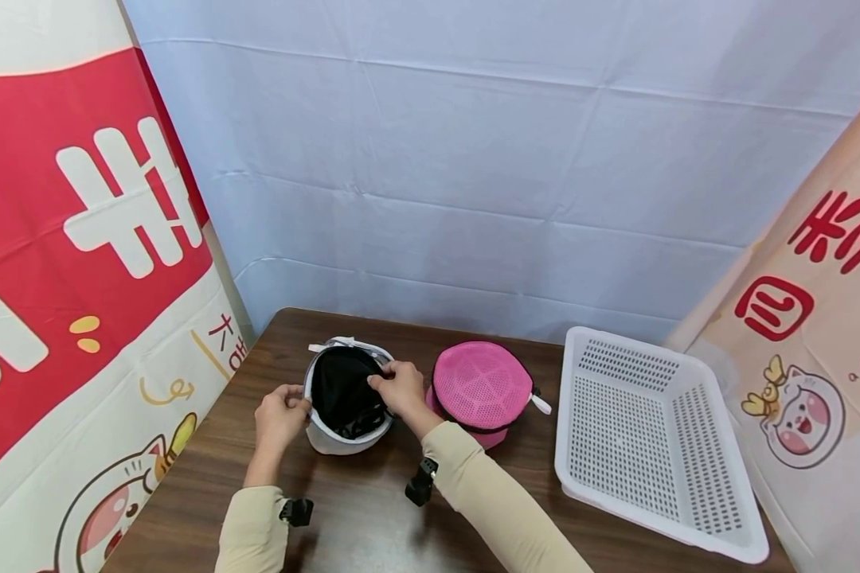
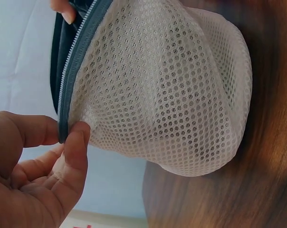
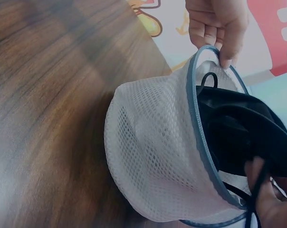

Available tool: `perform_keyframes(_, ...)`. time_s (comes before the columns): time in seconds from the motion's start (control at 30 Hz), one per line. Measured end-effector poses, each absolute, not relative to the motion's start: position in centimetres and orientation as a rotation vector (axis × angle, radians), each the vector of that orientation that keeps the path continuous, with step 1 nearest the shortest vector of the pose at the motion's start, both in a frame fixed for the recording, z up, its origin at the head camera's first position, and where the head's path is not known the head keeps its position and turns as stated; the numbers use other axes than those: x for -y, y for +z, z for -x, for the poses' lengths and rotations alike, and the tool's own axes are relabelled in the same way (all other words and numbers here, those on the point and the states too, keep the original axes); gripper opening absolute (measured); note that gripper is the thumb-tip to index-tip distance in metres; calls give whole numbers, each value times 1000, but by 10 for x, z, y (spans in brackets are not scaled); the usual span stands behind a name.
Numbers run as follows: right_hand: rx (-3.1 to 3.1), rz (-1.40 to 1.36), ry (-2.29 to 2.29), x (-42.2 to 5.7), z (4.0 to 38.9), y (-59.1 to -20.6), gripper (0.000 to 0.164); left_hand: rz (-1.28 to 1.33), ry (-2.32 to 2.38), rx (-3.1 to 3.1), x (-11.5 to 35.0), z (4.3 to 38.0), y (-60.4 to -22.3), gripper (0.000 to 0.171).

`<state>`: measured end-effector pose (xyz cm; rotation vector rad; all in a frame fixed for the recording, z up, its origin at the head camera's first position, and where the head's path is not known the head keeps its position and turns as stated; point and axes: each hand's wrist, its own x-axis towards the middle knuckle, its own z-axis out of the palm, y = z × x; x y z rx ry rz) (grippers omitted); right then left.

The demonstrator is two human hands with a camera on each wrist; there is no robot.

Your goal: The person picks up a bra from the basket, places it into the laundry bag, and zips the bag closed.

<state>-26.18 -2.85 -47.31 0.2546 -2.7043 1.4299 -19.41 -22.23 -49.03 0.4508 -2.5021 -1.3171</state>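
Note:
A white mesh laundry bag (image 2: 162, 90) with a grey zipped rim stands on the table, its mouth unzipped. My left hand (image 1: 282, 415) pinches the zipper edge between thumb and fingers, on the bag's left side. Inside the mouth lies a black bra (image 1: 345, 390), with smooth curved cups and thin straps; its lower part is hidden by the mesh. My right hand (image 1: 400, 391) reaches over the right rim and pinches the bra's edge. In the right wrist view a thin black strap (image 3: 252, 209) crosses the fingers.
To the right of the white bag sits a pink mesh laundry bag (image 1: 482, 382) with a white pull tab (image 1: 541, 404). Farther right lies a white plastic basket (image 1: 619, 438). The brown wooden table (image 1: 358, 509) backs onto a pale cloth (image 1: 444, 159).

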Motion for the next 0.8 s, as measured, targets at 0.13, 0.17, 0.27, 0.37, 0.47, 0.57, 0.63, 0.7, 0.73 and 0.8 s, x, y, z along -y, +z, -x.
perform_keyframes(0.13,2788,-284,1414,30,261,-474,25,-449,-1337,2496,221,194,-491,21)
perform_keyframes(0.17,2804,-294,1416,30,261,-473,25,-449,-1346,2492,221,195,-492,21)
perform_keyframes(0.27,2828,-357,1397,31,260,-473,21,-445,-1365,2483,220,195,-493,22)
perform_keyframes(0.37,2858,-437,1351,32,259,-472,14,-446,-1372,2477,221,195,-493,22)
perform_keyframes(0.47,2890,-514,1295,34,258,-471,17,-445,-1365,2483,221,194,-493,22)
perform_keyframes(0.57,2914,-549,1235,37,256,-470,10,-443,-1359,2492,222,194,-493,22)
perform_keyframes(0.63,2935,-542,1199,39,256,-470,13,-444,-1359,2495,222,193,-493,21)
perform_keyframes(0.7,2948,-506,1194,40,256,-470,21,-446,-1359,2498,222,193,-492,21)
perform_keyframes(0.73,2958,-488,1201,41,256,-470,22,-447,-1360,2498,222,192,-492,21)
perform_keyframes(0.8,2960,-456,1239,43,257,-471,23,-449,-1364,2496,222,192,-492,21)
